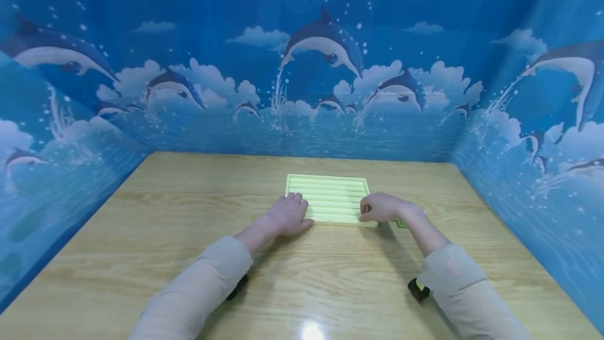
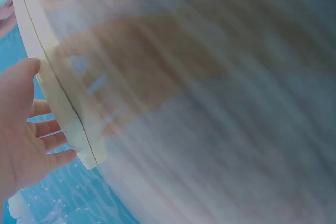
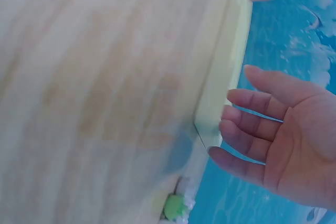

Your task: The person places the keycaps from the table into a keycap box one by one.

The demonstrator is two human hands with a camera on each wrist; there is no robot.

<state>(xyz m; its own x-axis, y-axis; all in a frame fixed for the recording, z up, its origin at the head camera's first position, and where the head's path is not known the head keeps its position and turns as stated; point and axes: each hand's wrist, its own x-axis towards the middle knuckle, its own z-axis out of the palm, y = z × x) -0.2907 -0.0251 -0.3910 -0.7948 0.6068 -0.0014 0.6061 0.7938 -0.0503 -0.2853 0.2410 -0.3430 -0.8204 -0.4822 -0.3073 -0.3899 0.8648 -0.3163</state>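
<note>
On the wood-grain table (image 1: 302,277) lies a pale-green, ridged, rectangular tray (image 1: 335,194).

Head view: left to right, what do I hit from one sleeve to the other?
Left sleeve → left hand → pale green ridged tray → right hand → small green item, partly hidden by the right wrist → right sleeve.

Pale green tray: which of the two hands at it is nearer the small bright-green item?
The right hand, at the right end of the tray; the bright-green item shows by its wrist. The left hand is at the opposite end.
</note>
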